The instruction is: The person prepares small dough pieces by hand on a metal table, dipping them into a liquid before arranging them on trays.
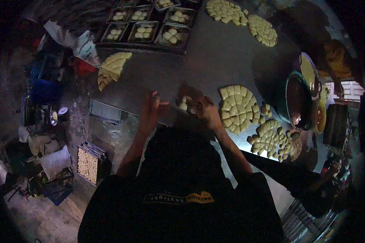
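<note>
at the near edge of a dim worktable point(219, 56), two bare hands flank a small cluster of pale dough pieces point(184, 104) set between them, closer to the right. the left hand point(153, 106) has its fingers parted, with nothing seen in its grasp, short of the cluster. the right hand point(207, 112) curls in at the cluster's side, its fingers bunched together; poor light leaves it impossible to tell whether they pinch a piece. just beside that hand lies a round of dough point(238, 107) cut into wedges and blocks, with a smaller cut round point(265, 135) near its lower right. toward the table's far left, rectangular tins point(152, 39) hold dough balls in small groups. handling dough that looks this soft likely calls for a light touch: gather the pieces with the finger pads rather than the nails, keep each one rounded, space them evenly and let the left hand steady the group, so that none flatten or tear.
</note>
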### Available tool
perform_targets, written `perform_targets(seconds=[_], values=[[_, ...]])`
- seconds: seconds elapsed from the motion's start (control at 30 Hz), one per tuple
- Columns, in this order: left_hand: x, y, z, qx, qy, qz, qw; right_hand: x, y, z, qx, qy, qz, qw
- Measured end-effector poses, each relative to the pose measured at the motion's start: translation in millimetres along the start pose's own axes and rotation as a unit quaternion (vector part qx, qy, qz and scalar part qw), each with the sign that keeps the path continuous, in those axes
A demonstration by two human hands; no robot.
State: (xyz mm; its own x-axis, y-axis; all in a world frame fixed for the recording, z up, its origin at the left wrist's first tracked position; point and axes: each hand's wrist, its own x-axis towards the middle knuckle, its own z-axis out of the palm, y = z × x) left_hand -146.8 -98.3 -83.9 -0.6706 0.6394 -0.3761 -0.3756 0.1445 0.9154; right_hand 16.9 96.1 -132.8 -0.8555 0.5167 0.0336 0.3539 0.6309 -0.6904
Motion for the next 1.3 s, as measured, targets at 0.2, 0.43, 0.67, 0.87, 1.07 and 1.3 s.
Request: perform_targets(seconds=[0.2, 0.43, 0.67, 0.87, 1.07, 1.3], values=[[9, -22, -41, 0.090, -0.026, 0.031, 0.995, 5, -35, -6, -0.202, -0.069, -0.157, 0.964], [12, 6, -72, -0.003, 0.039, 0.092, 0.995, 57, -35, 15, 0.004, -0.141, -0.005, 0.990], [6, -8, -157, 0.031, 0.096, 0.061, 0.993, 216, -142, 22, 0.451, -0.179, 0.077, 0.871], [-28, 6, -177, -0.007, 0.207, 0.055, 0.977, 443, -220, 40, 0.235, 0.056, -0.212, 0.947], [-59, 3, -188, -0.010, 0.277, 0.036, 0.960, 602, -172, 71, -0.173, 0.223, -0.392, 0.876], [-60, -34, -200, -0.067, 0.260, 0.056, 0.962, 514, -181, 85, -0.016, 0.165, -0.248, 0.954]])
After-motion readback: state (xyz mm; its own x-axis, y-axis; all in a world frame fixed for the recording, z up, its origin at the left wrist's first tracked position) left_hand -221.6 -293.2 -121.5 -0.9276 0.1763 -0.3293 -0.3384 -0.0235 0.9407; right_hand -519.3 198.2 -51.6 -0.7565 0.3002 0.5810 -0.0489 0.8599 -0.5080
